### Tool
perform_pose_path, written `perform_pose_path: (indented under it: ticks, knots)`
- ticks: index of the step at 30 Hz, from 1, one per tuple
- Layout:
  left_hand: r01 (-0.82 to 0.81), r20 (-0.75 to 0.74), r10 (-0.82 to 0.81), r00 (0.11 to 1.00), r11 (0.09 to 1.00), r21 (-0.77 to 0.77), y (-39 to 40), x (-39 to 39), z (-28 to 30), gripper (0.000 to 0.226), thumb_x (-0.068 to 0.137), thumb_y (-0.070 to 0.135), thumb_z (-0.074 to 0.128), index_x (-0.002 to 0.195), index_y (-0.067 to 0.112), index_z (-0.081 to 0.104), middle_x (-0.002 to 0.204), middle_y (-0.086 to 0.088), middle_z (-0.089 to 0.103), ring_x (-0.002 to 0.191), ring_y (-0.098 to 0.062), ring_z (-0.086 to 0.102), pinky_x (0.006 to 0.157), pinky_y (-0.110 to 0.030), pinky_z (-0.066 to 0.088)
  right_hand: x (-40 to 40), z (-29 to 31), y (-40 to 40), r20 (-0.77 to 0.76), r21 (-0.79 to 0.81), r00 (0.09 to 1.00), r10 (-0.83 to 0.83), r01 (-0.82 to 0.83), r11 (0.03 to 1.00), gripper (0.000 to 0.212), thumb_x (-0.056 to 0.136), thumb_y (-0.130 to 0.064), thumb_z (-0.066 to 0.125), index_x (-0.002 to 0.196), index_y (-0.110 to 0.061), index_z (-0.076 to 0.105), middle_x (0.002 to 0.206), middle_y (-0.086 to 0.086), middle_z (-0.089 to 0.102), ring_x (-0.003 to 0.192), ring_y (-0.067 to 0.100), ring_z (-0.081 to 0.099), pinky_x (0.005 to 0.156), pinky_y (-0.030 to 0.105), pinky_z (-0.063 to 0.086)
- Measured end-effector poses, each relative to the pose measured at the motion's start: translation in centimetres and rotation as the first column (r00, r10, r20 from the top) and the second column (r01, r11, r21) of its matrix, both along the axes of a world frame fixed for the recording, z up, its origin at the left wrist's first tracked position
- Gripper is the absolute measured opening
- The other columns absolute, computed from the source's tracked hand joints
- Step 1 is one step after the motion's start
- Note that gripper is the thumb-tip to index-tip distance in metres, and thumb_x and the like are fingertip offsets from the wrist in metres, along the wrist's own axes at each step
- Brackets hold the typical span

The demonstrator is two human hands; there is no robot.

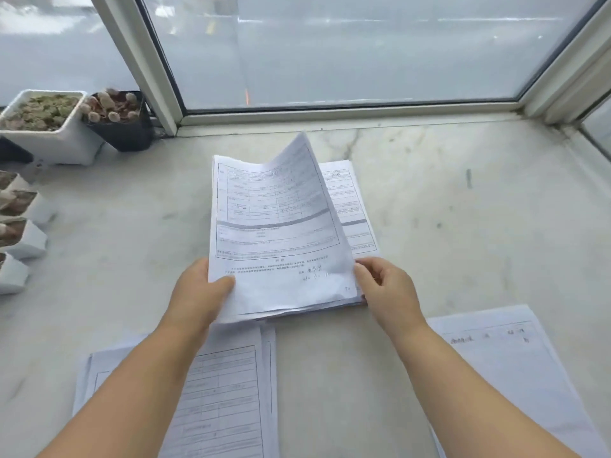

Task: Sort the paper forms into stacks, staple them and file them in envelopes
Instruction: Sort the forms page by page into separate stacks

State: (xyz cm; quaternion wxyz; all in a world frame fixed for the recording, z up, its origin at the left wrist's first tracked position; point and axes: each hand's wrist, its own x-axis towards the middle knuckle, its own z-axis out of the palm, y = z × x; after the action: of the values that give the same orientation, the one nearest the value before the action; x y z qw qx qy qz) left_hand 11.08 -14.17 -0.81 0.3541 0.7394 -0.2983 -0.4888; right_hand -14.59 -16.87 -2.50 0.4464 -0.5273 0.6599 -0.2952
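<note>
Marble counter [463, 226] runs beneath a large window [347, 51], with small potted succulents [49, 117] lined along its left side. We hold a bundle of printed paper forms [277, 233] just above the counter at centre. Our left hand [201, 292] grips the bundle's lower left corner, thumb on top and fingers underneath; our right hand [386, 289] pinches the lower right edge, and the top sheet's far right corner curls upward. One more form [355, 206] shows behind and to the right of the bundle; whether it belongs to the bundle or lies loose we cannot tell. A sorted stack [228, 391] lies near us on the left, a second stack [509, 365] on the right. To do this step well, we judge, peel only the top sheet, check its heading, then lay it squarely on the matching stack. Table grids, a grey band and a handwritten signature show, but no words are legible.
</note>
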Motion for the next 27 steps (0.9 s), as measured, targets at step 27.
perform_pose_path:
  ticks: [27]
  knots:
    - [0.189,0.523,-0.058,0.850,0.961,-0.201,7.5,1.3,0.7,0.043,0.093,0.018,0.058,0.134,0.016,0.046,0.122,0.004,0.046,0.098,-0.011,0.051,0.083,-0.023,0.040,1.0,-0.3,10.3,-0.354,-0.123,0.916,0.189,-0.246,0.961,0.014,0.090,-0.015,0.062,0.102,-0.022,0.065,0.092,-0.018,0.062,0.081,0.002,0.059,0.072,0.017,0.042]
